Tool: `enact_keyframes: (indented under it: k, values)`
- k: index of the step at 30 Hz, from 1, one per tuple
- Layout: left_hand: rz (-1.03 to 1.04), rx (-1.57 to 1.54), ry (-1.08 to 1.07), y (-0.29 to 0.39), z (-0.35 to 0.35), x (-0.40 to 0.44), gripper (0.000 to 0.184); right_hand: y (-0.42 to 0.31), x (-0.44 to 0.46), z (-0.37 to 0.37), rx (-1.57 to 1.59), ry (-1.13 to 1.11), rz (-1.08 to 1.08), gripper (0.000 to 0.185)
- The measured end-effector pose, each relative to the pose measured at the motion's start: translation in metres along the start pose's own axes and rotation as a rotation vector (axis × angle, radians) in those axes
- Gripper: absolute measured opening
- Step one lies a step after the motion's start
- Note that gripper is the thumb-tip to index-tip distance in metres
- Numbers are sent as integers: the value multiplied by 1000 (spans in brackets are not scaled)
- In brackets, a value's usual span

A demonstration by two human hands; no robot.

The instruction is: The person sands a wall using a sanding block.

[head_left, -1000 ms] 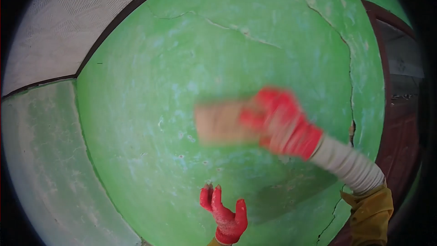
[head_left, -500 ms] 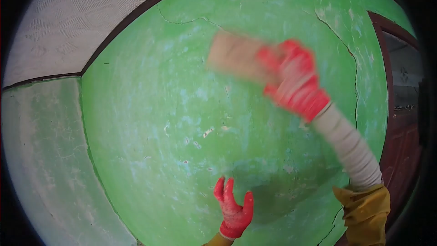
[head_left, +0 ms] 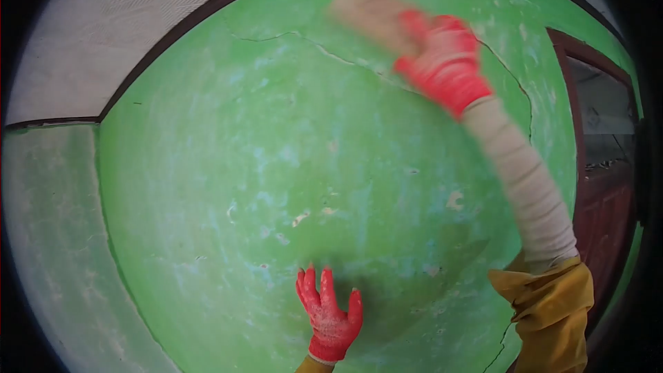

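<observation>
My right hand (head_left: 445,62), in a red glove, reaches up to the high part of the green wall (head_left: 207,166). It grips one end of a tan rectangular pad (head_left: 373,14), smeared by motion, so its exact kind does not show. The pad is up against or very close to the wall, above a long thin crack. Lower down, my left hand (head_left: 328,318), also red-gloved and marked with pale dust, is open with its fingers spread upward. Whether its fingertips touch the wall I cannot tell.
The wall's paint is worn, with bluish patches and chips. A dark trim (head_left: 200,17) borders the patterned white ceiling (head_left: 117,34). At right is a brown door frame (head_left: 570,90) with a glazed door; at left, a paler side wall (head_left: 55,221).
My right hand has moved up the wall with the tan pad, which now tilts more. My left hand appears slightly further left, and the view has shifted a little.
</observation>
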State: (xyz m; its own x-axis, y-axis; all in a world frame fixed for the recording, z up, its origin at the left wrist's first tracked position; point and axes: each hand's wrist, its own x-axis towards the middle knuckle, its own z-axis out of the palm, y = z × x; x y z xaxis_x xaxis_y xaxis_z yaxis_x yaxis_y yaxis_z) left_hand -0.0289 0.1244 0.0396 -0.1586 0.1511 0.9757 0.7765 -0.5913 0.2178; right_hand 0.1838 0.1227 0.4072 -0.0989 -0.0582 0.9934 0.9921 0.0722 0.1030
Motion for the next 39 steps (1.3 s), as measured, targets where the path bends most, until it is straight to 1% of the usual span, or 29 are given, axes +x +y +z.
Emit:
enact_keyframes:
  k: [2,3,5,6,7,9,10,11,12,13,15,17,18,19,21,23,24,25,26,28,30,31,33,34,36,38,39]
  values:
    - [126,186,-47,5,8,21,72,-29,-8,32,-95,327,-403,78]
    - [135,190,-49,2,8,31,72,-20,-1,35,-95,330,-393,78]
    - [115,261,9,-13,6,51,74,3,29,19,-81,183,-325,77]
    - [107,264,26,-23,4,60,74,27,37,9,59,120,-127,78]
    - [70,333,24,-35,-1,67,74,61,41,2,203,52,70,80]
    - [13,414,38,-55,-6,74,74,137,62,15,119,153,353,86]
    - [12,409,28,-60,-2,75,72,166,69,24,117,198,401,86]
    - [11,397,11,-61,2,75,70,162,70,19,106,238,452,86]
    - [5,397,7,-62,3,76,70,156,70,23,106,231,450,86]
    - [12,397,8,-60,3,76,69,113,63,12,141,145,440,86]
    - [16,405,11,-62,3,80,68,33,54,11,141,99,289,85]
    - [27,359,-3,-62,2,78,66,-46,42,27,51,131,-5,84]
    - [21,371,-19,-62,-1,75,66,-72,35,31,9,126,-149,83]
    - [40,343,-11,-63,-4,75,67,-74,34,32,24,121,-143,83]
    - [65,322,19,-75,-17,83,67,-79,49,22,47,6,-162,82]
    - [32,373,9,-94,-38,88,70,-43,62,18,107,35,53,83]
    - [24,377,23,-105,-45,90,70,-8,75,29,144,79,154,83]
    - [29,386,61,-119,-50,93,69,11,87,36,185,124,255,83]
    - [31,398,99,-131,-56,95,68,0,93,35,199,127,241,83]
    - [25,404,76,-140,-57,95,68,-16,96,38,34,136,404,86]
    - [28,404,48,-143,-54,97,68,-88,76,27,158,44,249,87]
    - [51,412,41,-143,-53,97,67,-123,65,33,109,52,101,87]
    - [75,423,54,-141,-52,94,66,-195,34,39,57,-38,-242,83]
    - [71,428,44,-140,-56,91,66,-208,23,46,63,-48,-240,83]
    - [70,205,162,-133,-71,87,65,-228,12,53,64,92,-390,81]
    - [20,-51,379,-123,-114,68,62,-199,50,53,102,25,-302,83]
    - [110,-60,499,-115,-149,56,54,-179,65,52,132,60,-153,83]
